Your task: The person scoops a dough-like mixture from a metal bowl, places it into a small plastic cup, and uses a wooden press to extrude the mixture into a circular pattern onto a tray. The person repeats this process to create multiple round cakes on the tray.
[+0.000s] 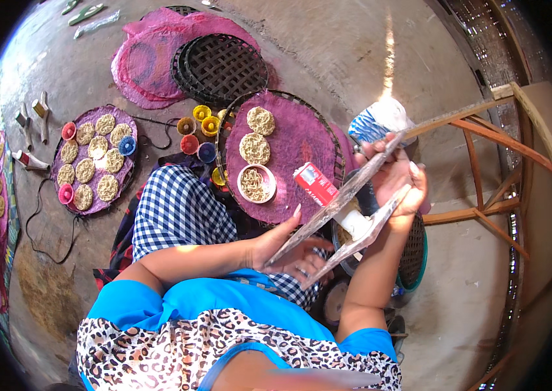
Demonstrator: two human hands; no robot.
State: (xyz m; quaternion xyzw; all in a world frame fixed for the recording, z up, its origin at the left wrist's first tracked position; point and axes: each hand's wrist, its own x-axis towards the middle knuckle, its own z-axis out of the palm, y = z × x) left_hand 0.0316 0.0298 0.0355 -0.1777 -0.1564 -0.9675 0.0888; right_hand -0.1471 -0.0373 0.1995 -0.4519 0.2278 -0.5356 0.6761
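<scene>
Both hands, left hand (289,251) and right hand (396,182), grip wooden press (341,215), slanting up-right.

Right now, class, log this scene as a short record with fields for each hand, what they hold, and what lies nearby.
Left hand: grips the lower end of the wooden press.
Right hand: grips its upper end.
Press: two wooden bars, tilted, white cylinder between.
Nearby tray: purple cloth, two noodle rounds, a white bowl.
Floor left: second tray of rounds.

Two flat grey wooden slats (338,218) form a hinged press, tilted diagonally. A white cylinder (354,221) sits clamped between them.
</scene>
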